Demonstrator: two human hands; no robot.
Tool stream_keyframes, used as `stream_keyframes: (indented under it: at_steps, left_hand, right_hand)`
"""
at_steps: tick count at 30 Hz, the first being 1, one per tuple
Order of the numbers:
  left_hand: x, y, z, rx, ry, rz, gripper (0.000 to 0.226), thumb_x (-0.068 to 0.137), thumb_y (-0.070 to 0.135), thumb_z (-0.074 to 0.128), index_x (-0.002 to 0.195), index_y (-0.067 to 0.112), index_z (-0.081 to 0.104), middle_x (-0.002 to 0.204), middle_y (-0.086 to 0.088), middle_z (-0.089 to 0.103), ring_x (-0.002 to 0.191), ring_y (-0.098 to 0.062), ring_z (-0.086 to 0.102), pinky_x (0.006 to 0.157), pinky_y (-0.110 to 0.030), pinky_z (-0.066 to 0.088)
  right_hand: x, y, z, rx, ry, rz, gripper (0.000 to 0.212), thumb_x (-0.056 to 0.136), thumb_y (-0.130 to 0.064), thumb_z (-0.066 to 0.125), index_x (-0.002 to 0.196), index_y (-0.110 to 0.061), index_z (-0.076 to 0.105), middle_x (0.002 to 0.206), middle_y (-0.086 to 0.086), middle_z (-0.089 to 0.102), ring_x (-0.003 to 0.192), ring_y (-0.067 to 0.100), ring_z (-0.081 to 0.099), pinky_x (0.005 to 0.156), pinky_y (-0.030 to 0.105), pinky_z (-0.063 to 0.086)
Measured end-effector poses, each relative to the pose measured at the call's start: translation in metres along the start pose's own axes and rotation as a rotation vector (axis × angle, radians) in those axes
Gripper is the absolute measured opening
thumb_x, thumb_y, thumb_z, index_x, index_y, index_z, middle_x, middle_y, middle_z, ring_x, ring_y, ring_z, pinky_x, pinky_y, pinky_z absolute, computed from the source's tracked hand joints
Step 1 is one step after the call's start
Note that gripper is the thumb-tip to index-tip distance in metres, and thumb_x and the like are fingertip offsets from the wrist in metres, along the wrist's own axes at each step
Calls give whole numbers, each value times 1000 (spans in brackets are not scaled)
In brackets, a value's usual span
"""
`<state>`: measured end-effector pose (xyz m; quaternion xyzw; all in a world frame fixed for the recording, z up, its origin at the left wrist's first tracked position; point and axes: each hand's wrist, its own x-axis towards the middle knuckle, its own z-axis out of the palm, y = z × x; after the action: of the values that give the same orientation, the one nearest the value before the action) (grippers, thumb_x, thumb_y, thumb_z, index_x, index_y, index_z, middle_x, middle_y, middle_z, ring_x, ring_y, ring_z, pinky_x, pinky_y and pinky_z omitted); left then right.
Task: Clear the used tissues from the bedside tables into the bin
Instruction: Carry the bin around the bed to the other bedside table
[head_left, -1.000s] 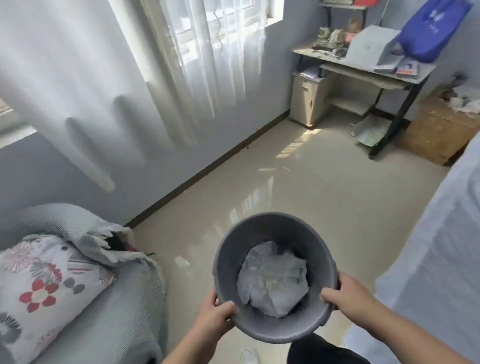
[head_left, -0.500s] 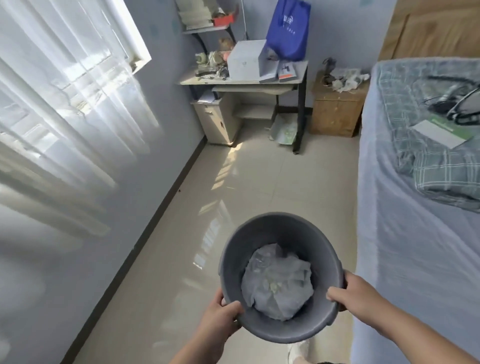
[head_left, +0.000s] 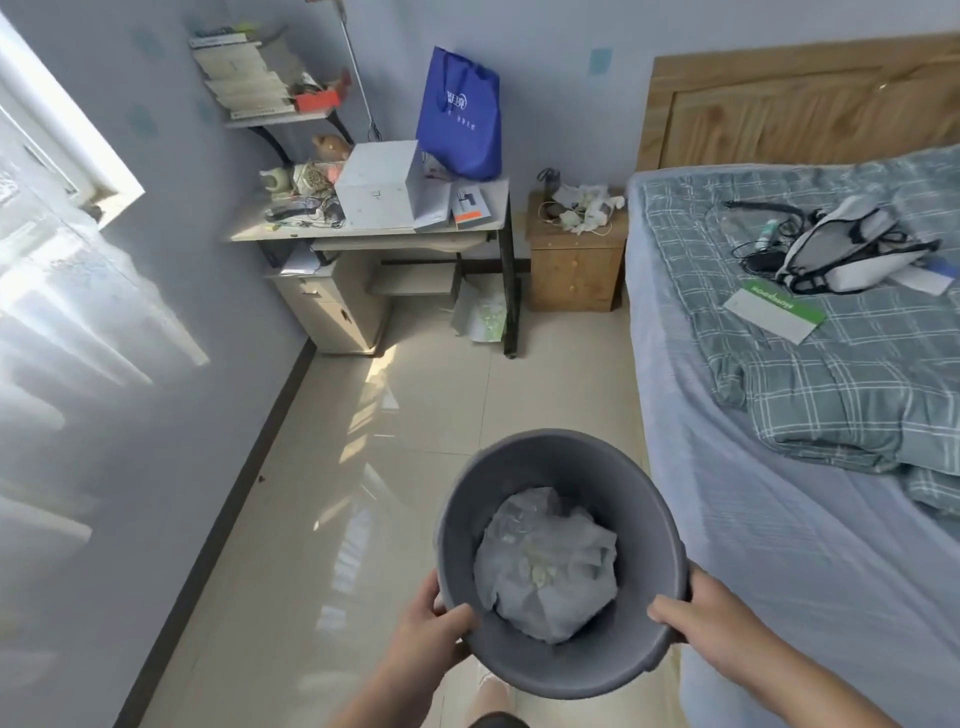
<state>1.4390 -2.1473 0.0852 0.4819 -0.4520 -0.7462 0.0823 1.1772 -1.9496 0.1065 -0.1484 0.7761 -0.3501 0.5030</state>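
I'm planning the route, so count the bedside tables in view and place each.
1. The wooden bedside table stands against the far wall between the desk and the bed, with crumpled tissues on top. Another may lie out of frame past the bed.

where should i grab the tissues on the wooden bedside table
Pinch the raised crumpled folds of the tissues from above and in front: they lie in a loose heap on the bedside table, boxed in by wall, desk and bed. A thin cord seems to run among them, so lift gently.
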Motion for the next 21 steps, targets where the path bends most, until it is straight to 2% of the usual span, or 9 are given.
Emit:
stream_keyframes:
  at_steps: [2,6,10,14,18,21]
  left_hand:
    - [33,12,-4,-21,-34,-17,61,64,3,70,112,40,80,110,-18,81,93,-28,80,77,-40,66]
    - [102,52,-16,-10,-111,-54,63,62,1,72,115,34,80,111,-17,81,95,-29,80,76,-40,65]
    - [156,120,-13,94,-203,-56,61,66,6,73,117,40,78,114,-13,81,102,-31,79,82,-42,65]
    - [205,185,8,239,-318,-33,61,78,6,71,127,44,72,119,-9,80,110,-29,77,88,-41,65]
    - [256,224,44,320,-384,-44,61,79,6,70,130,39,71,120,-10,80,113,-30,76,92,-42,64]
    - [299,244,72,320,-380,-76,61,76,6,71,127,38,74,119,-10,80,112,-31,76,91,-43,64]
  right_hand:
    - [21,-16,-2,19,28,27,37,60,-28,67,97,-26,69,94,15,73,76,17,69,82,52,63]
    - [62,-63,-10,15,75,33,41,60,-27,68,101,-25,69,98,20,73,80,23,69,85,59,60]
    - [87,-107,-24,39,181,22,35,66,-26,67,101,-25,69,93,8,76,78,15,73,77,35,63]
    - [113,-122,-45,104,265,3,24,86,-9,68,108,-19,68,99,8,78,96,26,74,86,43,63]
    - [149,-129,-73,227,293,37,29,90,-7,64,110,-27,68,93,-8,80,88,10,76,67,24,62]
    - [191,-138,-108,270,291,55,27,89,-5,63,107,-23,71,91,-6,80,86,10,76,64,20,60]
